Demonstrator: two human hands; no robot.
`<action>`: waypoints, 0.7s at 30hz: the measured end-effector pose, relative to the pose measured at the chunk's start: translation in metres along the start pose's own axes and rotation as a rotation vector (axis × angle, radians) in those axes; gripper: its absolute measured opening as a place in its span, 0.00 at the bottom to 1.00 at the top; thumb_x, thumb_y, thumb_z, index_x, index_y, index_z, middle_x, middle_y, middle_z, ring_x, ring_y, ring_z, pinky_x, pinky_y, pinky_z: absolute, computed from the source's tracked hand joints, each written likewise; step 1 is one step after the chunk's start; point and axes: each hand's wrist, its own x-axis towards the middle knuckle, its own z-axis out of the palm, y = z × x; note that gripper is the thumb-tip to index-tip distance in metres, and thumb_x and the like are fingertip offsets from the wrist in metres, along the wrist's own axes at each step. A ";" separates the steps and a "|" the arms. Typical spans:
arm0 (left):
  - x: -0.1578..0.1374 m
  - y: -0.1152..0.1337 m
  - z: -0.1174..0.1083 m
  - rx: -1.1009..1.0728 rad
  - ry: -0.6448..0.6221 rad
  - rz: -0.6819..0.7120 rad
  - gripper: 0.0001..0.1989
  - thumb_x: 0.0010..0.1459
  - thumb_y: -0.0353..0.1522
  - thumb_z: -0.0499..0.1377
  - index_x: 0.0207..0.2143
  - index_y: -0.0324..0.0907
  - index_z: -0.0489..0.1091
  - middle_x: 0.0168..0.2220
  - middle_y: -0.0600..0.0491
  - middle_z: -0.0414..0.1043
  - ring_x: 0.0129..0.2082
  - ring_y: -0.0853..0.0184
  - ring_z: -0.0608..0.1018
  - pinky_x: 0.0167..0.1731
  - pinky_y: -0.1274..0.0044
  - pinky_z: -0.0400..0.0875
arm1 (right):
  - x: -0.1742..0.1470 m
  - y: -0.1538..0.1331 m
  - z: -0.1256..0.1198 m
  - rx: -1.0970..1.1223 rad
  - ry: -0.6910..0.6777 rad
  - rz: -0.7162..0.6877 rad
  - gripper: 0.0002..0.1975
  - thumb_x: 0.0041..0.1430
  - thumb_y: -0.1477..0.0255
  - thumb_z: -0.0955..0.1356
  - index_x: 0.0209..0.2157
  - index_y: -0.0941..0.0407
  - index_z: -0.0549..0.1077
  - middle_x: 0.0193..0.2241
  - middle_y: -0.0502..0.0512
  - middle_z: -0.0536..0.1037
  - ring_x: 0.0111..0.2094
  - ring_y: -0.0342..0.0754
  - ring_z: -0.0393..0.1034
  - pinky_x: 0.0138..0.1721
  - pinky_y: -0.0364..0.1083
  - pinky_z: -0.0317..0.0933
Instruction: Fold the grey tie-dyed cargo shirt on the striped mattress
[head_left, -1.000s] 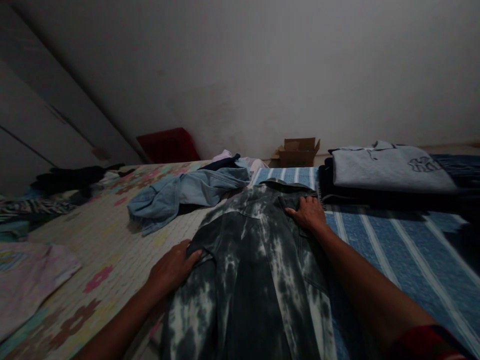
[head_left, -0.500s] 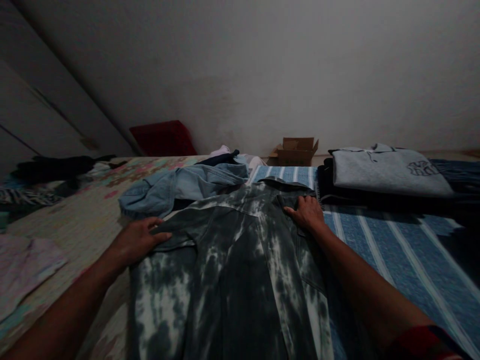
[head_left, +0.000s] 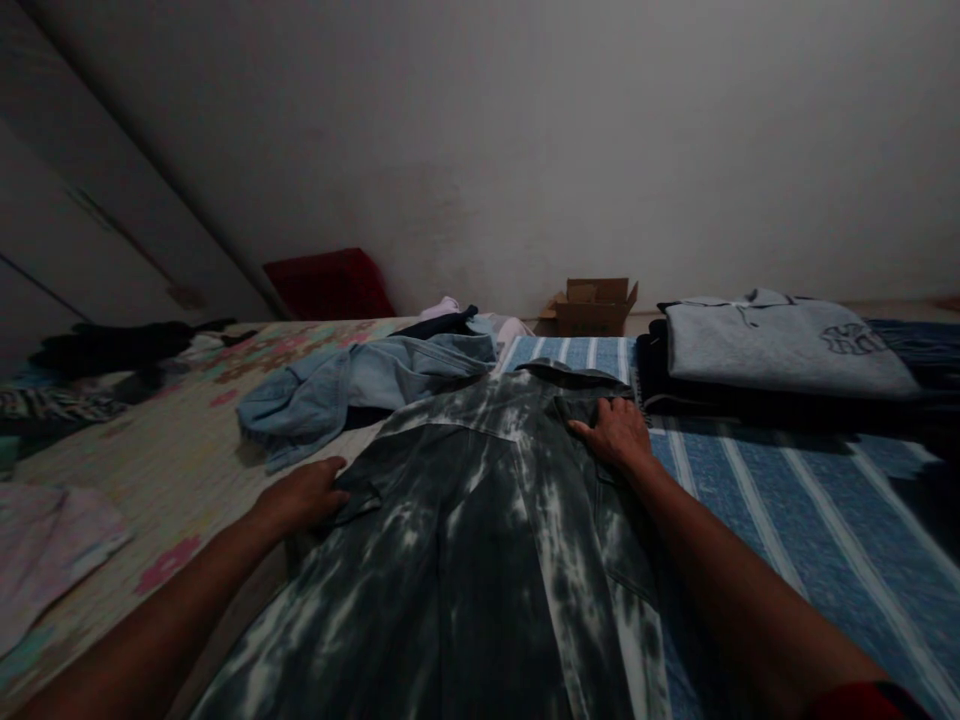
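Dim rm, plain white wall [head_left: 525, 150], cupboard doors [head_left: 67, 230] at left.

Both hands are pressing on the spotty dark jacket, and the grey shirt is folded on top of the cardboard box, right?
Not quite. The head view shows the grey shirt on a dark clothes pile, not the cardboard box. Left hand and right hand do press the jacket.

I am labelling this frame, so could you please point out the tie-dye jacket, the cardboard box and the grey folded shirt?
tie-dye jacket [head_left: 480, 520], head view, middle of its back.
cardboard box [head_left: 594, 308], head view, front wall.
grey folded shirt [head_left: 772, 345], head view, chest area.
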 end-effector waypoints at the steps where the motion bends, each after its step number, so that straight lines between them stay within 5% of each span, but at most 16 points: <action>1: -0.003 0.006 -0.006 0.046 0.025 0.012 0.19 0.54 0.30 0.55 0.49 0.41 0.67 0.47 0.48 0.75 0.43 0.64 0.75 0.35 0.81 0.61 | 0.000 0.000 0.000 0.002 -0.005 -0.004 0.34 0.56 0.46 0.60 0.47 0.63 0.69 0.46 0.69 0.68 0.50 0.61 0.59 0.50 0.53 0.50; 5: -0.011 0.053 -0.031 0.008 0.100 0.272 0.20 0.55 0.30 0.54 0.51 0.38 0.66 0.52 0.46 0.71 0.48 0.62 0.73 0.43 0.78 0.62 | -0.001 0.000 -0.002 0.017 -0.020 -0.010 0.34 0.56 0.46 0.60 0.47 0.63 0.69 0.46 0.70 0.68 0.50 0.62 0.60 0.49 0.53 0.51; 10: 0.003 0.149 -0.042 -0.157 0.032 0.587 0.17 0.54 0.32 0.57 0.47 0.41 0.71 0.46 0.49 0.74 0.46 0.61 0.74 0.44 0.77 0.64 | -0.002 0.000 -0.003 0.014 -0.018 -0.012 0.33 0.57 0.47 0.60 0.47 0.63 0.69 0.46 0.69 0.68 0.50 0.61 0.60 0.50 0.53 0.50; 16: 0.048 0.249 -0.017 -0.334 -0.024 0.480 0.07 0.50 0.33 0.60 0.31 0.39 0.74 0.34 0.50 0.75 0.37 0.62 0.76 0.33 0.77 0.66 | -0.002 -0.002 -0.003 0.017 0.000 -0.005 0.34 0.56 0.46 0.60 0.46 0.63 0.69 0.46 0.69 0.69 0.50 0.61 0.60 0.50 0.53 0.50; 21: 0.078 0.270 0.002 -0.470 -0.020 0.378 0.09 0.45 0.37 0.64 0.24 0.39 0.72 0.21 0.54 0.69 0.27 0.65 0.74 0.25 0.78 0.63 | -0.002 -0.003 -0.004 0.026 -0.017 -0.006 0.33 0.56 0.47 0.61 0.47 0.62 0.69 0.46 0.69 0.69 0.51 0.61 0.59 0.50 0.53 0.51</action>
